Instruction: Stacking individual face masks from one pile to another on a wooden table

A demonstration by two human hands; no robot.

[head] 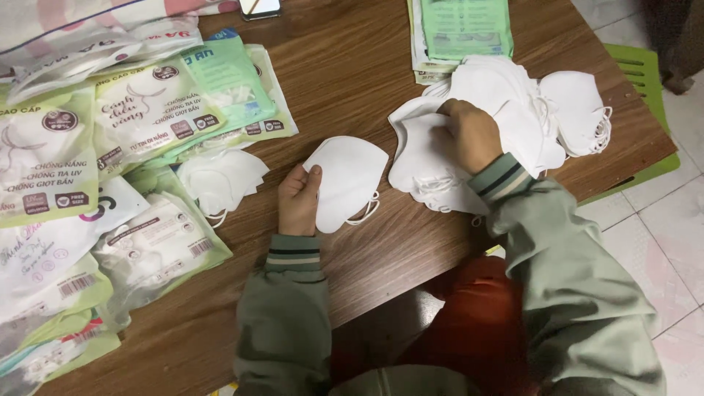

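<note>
While sealed packets (150,110) of masks lie heaped along the left of the wooden worktop (345,73), a loose white mask (220,177) rests just beside them. Next, the left hand (298,199) pinches a single folded white mask (348,182), thumb on top, its ear loop trailing onto the wood. To its right, the right hand (473,136) presses down on a pile of white masks (513,110), its grip curled into the stack and holding the topmost pieces. Behind the pile lies a stack of green packets (462,28).
</note>
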